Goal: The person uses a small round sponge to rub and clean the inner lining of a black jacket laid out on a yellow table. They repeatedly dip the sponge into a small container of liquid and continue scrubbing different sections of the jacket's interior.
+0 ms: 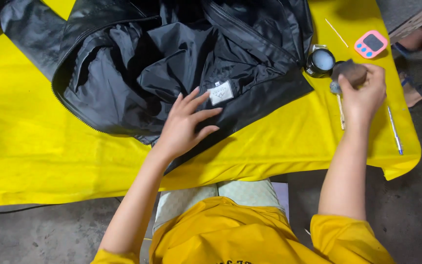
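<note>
Pressing flat with fingers spread, the left hand [186, 124] rests on the black jacket [162, 63] just below its white label [220, 92]; the jacket lies open on the yellow tablecloth [50, 146]. The right hand [365, 93] pinches a small dark sponge [350, 72] beside an open black tin [320, 62]; farther off lies a pink timer [371, 44].

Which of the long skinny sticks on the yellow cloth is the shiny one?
The silvery pen near the cloth's right edge. The thin pale stick by the pink timer and the wooden stick below the right hand are dull.
</note>
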